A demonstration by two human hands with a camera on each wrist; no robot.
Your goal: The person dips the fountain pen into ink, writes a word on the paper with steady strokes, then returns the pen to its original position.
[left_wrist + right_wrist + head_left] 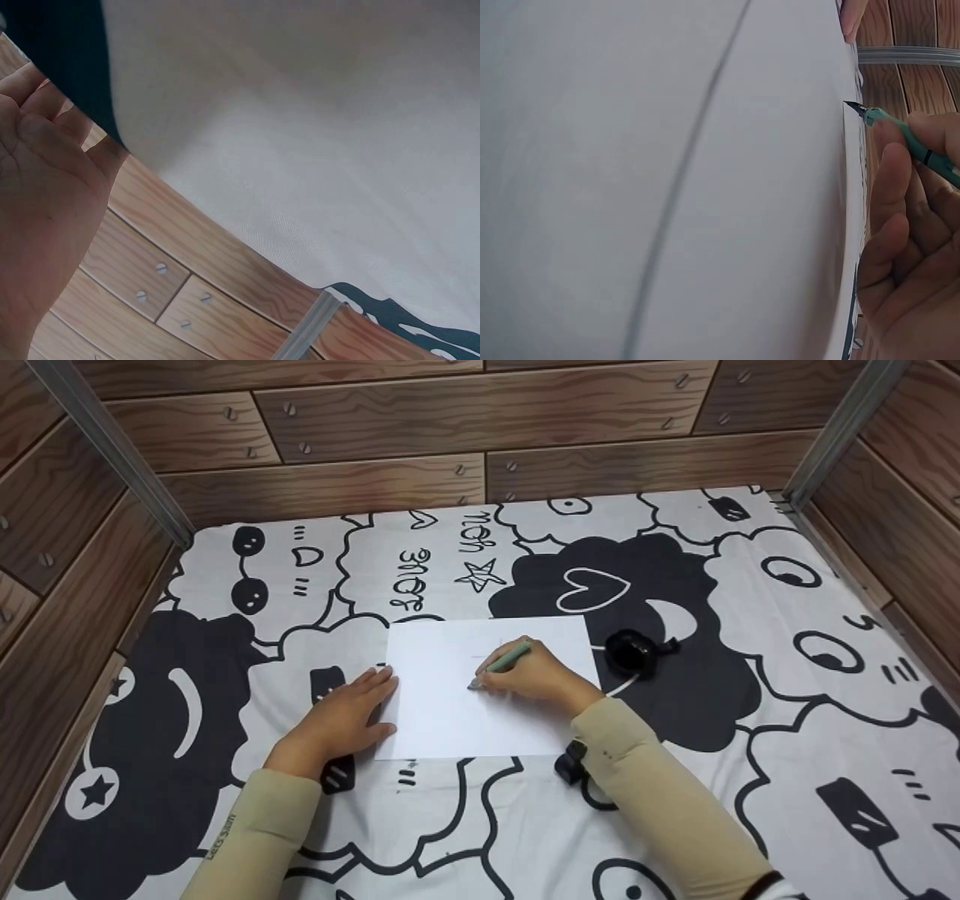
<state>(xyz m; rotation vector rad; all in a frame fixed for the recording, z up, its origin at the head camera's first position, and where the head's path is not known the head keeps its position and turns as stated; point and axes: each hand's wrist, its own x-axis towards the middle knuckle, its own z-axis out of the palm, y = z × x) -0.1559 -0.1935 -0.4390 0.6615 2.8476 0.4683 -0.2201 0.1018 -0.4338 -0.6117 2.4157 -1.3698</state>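
Note:
My right hand (529, 671) pinches a green fountain pen (510, 656) between thumb and fingers, its dark nib at the surface of a white sheet of paper (435, 720). The right wrist view shows the nib of the pen (900, 131) close over the sheet, with the other fingers curled below. Faint thin strokes show on the paper near this hand. At the sheet's left edge my left hand (341, 720) lies with fingers extended, fingertips resting on the margin. Its palm side fills the left of the left wrist view, the fingertips partly hidden.
A shiny black round object (630, 652) with a small protruding end stands right of the paper. A small black object (571, 763) sits beside the right sleeve. Black-and-white patterned cloth (405, 825) covers the surface, and wood-print panels (480, 412) with metal corner posts surround it.

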